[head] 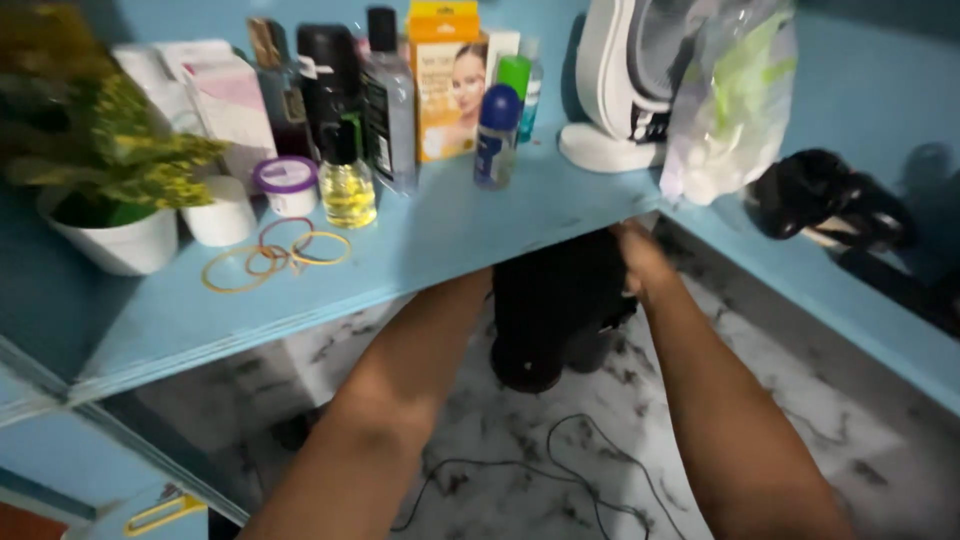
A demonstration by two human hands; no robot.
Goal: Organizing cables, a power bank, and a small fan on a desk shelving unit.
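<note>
A pale blue painted wooden shelf (470, 225) runs across the view and bends along the right wall, above a white marble-patterned floor (800, 420) where a thin black cable (570, 470) lies in loops. Both bare forearms reach under the shelf toward a dark, black bulky object (550, 310) standing in its shadow; what it is cannot be made out. The right hand (640, 262) lies against the object's upper right side just below the shelf edge, but whether its grip is closed on it or only resting there cannot be told. The left hand is hidden behind the shelf board, so its grip cannot be told either.

On the shelf, a white fan (625, 85) stands at the corner with a clear plastic bag (730, 100) just beside it. At the left sits a yellow-flowered plant in a white pot (115, 240). Between them stand an orange carton (447, 85), a clear tall bottle with a black cap (388, 100), a blue roll-on bottle (497, 135) and a small yellow perfume bottle (347, 180). Coloured rubber bands (275, 255) lie near the front.
</note>
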